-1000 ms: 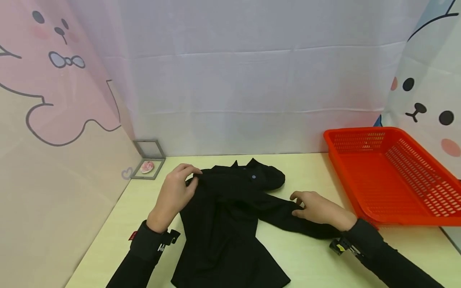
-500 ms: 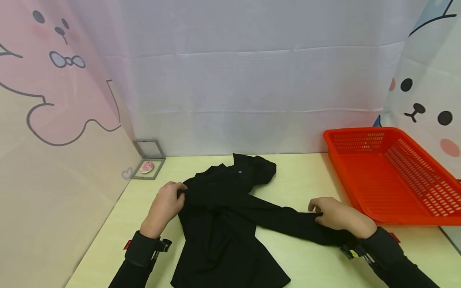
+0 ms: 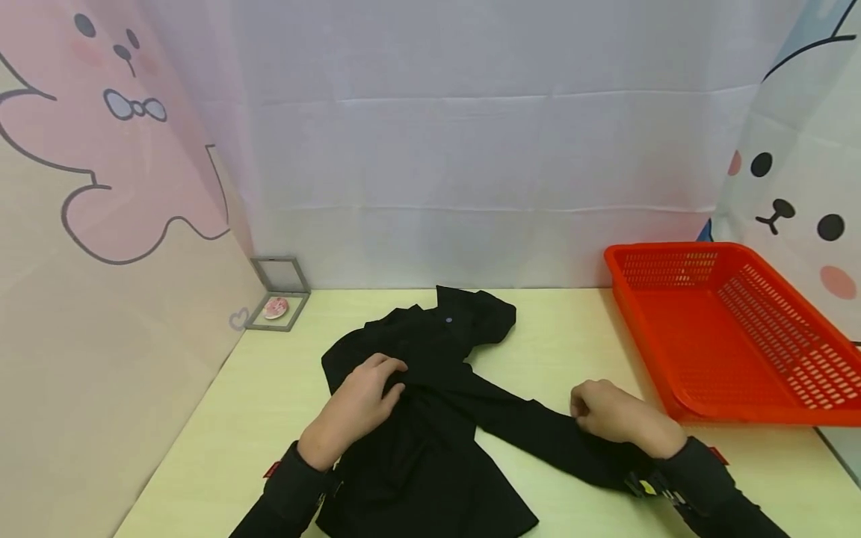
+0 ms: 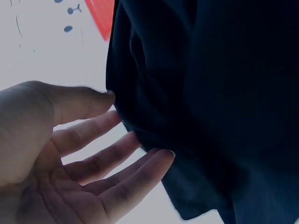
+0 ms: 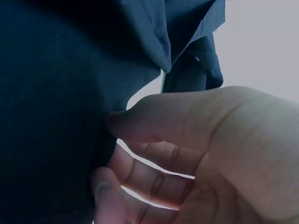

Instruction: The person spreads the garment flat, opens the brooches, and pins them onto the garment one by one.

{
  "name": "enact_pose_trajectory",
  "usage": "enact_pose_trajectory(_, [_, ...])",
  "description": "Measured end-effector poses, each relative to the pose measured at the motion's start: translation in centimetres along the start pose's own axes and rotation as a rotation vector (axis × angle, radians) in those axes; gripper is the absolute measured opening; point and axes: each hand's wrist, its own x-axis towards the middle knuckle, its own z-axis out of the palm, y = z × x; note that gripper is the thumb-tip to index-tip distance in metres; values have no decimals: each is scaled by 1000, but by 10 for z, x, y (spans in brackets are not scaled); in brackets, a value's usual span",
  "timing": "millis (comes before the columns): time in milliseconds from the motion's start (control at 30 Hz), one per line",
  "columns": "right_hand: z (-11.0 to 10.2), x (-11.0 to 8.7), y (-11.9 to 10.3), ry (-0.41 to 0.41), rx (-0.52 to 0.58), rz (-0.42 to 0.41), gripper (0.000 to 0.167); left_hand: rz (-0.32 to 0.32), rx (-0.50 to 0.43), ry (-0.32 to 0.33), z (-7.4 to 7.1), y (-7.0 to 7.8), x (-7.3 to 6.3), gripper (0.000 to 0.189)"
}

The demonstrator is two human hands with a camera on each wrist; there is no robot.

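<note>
A black collared shirt (image 3: 437,478) lies on the table in the head view, with its collar end away from me. One long sleeve (image 3: 538,433) stretches across the body toward the right. My left hand (image 3: 356,407) is over the upper chest; in the left wrist view its fingers (image 4: 135,186) are loosely spread, fingertips right at a fold of cloth, not closed on it. My right hand (image 3: 625,418) pinches the upper edge of the sleeve, thumb and curled fingers (image 5: 154,182) on either side of the cloth in the right wrist view. The sleeve's end is partly hidden below that wrist.
A red plastic basket (image 3: 679,407) with perforated sides stands at the right, close beyond my right hand. At the back left corner is a small grey-framed box (image 3: 289,321), lid up, holding a pink and white item (image 3: 275,307). Printed curtains (image 3: 471,187) enclose the table.
My left hand has let go of the shirt's left shoulder edge and moved right over the chest. My right hand has moved right and toward me along the sleeve, which now lies straighter.
</note>
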Motion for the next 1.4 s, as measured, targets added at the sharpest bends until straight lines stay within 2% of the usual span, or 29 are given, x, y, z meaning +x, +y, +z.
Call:
enact_pose_trajectory(133, [-2,1,-4,6,16,-12,18,67,5,-44,8,10,1,25])
enact_pose_trajectory(300, [-13,0,-15,27,30,-45,17,130,-12,-42,10,19,4,23])
enact_pose_trajectory(400, [-24,-2,-24,60,41,-67,17,185,-33,-43,10,26,10,22])
enact_pose_trajectory(500, [-32,-6,-32,87,48,-84,18,259,-39,-72,15,35,20,24])
enact_pose_trajectory(600, [-38,-11,-39,91,57,-106,17,324,-26,-145,24,46,30,31])
enact_pose_trajectory(767, [-43,-17,-49,100,60,-168,16,364,27,-332,40,68,41,52])
enact_pose_trajectory(867, [-44,-16,-56,110,53,-197,17,392,59,-386,46,81,42,58])
enact_pose_trajectory(933, [-45,-15,-59,111,49,-210,17,457,82,-375,48,87,42,54])
enact_pose_trajectory(1033, [-46,-15,-64,108,47,-221,16,578,111,-337,50,95,40,35])
enact_pose_trajectory(1100, [-46,-16,-65,110,47,-234,16,633,125,-304,51,98,39,22])
enact_pose_trajectory(1167, [-45,-17,-67,106,51,-249,16,636,100,-297,51,100,37,20])
enact_pose_trajectory(1267, [-43,-17,-71,94,57,-278,15,602,28,-301,50,102,34,39])
enact_pose_trajectory(1333, [-40,-16,-73,79,63,-291,14,615,25,-272,50,103,33,47])
enact_pose_trajectory(1400, [-37,-16,-74,67,69,-305,14,645,56,-223,51,104,31,42])
